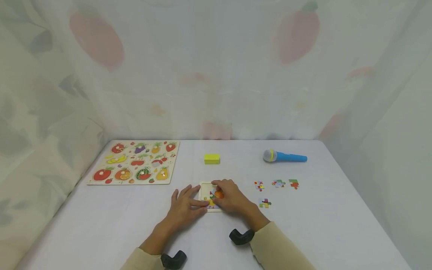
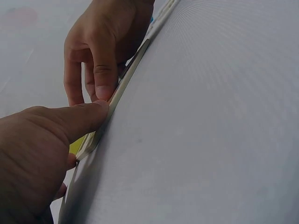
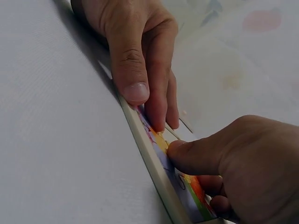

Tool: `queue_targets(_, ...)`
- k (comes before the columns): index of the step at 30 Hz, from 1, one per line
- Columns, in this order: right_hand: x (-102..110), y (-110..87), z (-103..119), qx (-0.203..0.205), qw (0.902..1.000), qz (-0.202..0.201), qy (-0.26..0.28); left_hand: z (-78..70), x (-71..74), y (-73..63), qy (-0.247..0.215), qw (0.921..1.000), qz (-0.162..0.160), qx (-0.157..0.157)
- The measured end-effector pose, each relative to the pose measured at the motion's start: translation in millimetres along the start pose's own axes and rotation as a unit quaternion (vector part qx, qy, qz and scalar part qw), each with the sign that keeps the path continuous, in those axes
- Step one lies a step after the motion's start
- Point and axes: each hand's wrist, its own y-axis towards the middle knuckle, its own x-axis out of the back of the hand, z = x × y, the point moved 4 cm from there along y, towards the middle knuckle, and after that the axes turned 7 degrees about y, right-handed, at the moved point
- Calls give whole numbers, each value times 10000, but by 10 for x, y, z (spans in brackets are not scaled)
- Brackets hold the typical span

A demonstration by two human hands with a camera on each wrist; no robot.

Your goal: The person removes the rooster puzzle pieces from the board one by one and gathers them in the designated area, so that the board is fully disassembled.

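Observation:
A small picture puzzle in a pale wooden frame (image 1: 203, 193) lies at the table's front middle, its upper left part showing bare backing. My left hand (image 1: 183, 208) rests at the frame's left side, fingers spread and mostly straight. Its thumb (image 3: 133, 79) presses near the front edge in the right wrist view. My right hand (image 1: 233, 197) arches over the puzzle's right side, pinching an orange and green puzzle piece (image 3: 196, 189) between thumb and curled fingers. In the left wrist view, the right fingers (image 2: 103, 79) come down close to the left thumb.
Several loose puzzle pieces (image 1: 278, 183) lie to the right of the frame. A wooden fruit board (image 1: 133, 183) sits at the back left. Behind the puzzle stands a yellow block (image 1: 212, 159); a blue toy microphone (image 1: 291, 157) lies at the back right.

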Motion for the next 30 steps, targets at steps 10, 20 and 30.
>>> queue_targets(10, -57, 15, 6, -398, 9981, 142, -447, 10, -1, 5, -19, 10000, 10, 28)
queue_targets(20, -31, 12, -3, -85, 9993, 128, -328, 16, -8, 12, -24, 10000, -24, -35)
queue_targets(30, -27, 14, -12, 137, 9998, -116, 124, 23, -13, 7, -43, 10000, -40, -51)
